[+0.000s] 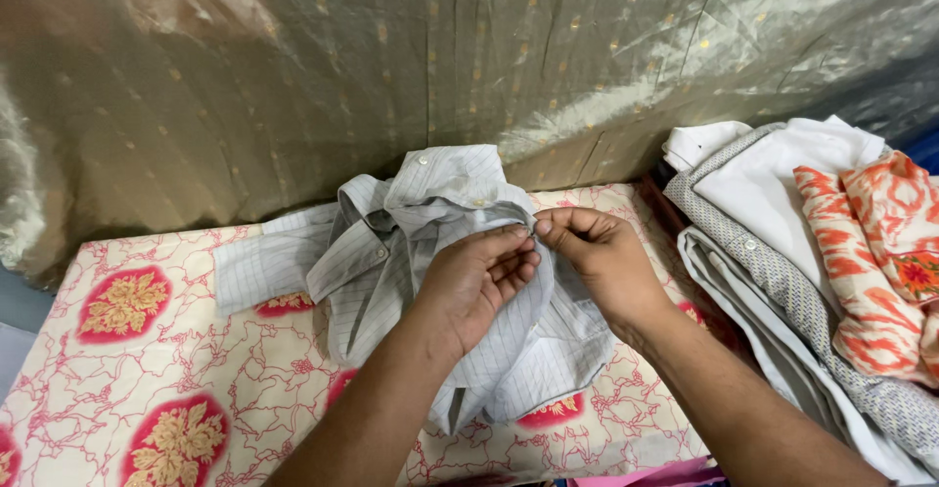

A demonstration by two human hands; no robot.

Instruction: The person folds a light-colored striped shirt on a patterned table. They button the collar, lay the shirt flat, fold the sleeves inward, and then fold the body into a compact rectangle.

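A crumpled pale grey shirt of thin striped cotton lies bunched near the middle of a bed surface covered by a cream sheet printed with red floral medallions, closer to the sheet's far edge than to the near one. One sleeve trails flat toward the left edge, while the body is heaped up, collar and button placket uppermost, so the front opening faces the person.

The left hand lies over the heap with fingers curled, its thumb and fingertips pinching a fold of the shirt's front edge; it seems to hold the cloth taut and lifted clear of the heap. The right hand meets it from the right, fingers drawn narrow and pinched on the same edge just beside the left fingertips. The two grips touch or nearly touch, which suits fine work on a small spot such as a button or buttonhole, though the spot itself is hidden under the fingers.

Along the right edge of the surface sits a stack of folded garments: white cloth, a grey speckled piece and an orange-and-white patterned fabric on top, kept apart from the shirt so the heap has room. Behind the far edge hangs a shiny olive-gold curtain with small yellow dots, draped as a backdrop.
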